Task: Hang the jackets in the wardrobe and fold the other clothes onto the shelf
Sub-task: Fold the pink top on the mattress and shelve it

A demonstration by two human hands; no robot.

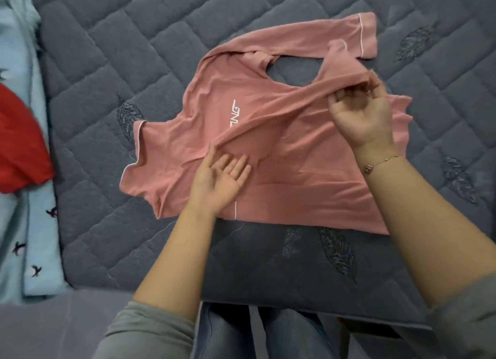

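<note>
On the quilted grey bedspread [112,63], right hand [362,117] pinches soft pink shirt [295,176]; left hand [217,179] lies flat, fingers straight.

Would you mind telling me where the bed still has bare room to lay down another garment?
The grey quilt lies bare beyond and left of the pink top, up to the light blue garment and red cloth at the left edge. A bare strip also runs along the near edge. The middle is crowded by both hands.

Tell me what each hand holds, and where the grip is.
The right hand pinches the pink top by a lifted fold of its edge. The left hand is open, palm up, holding nothing.
</note>
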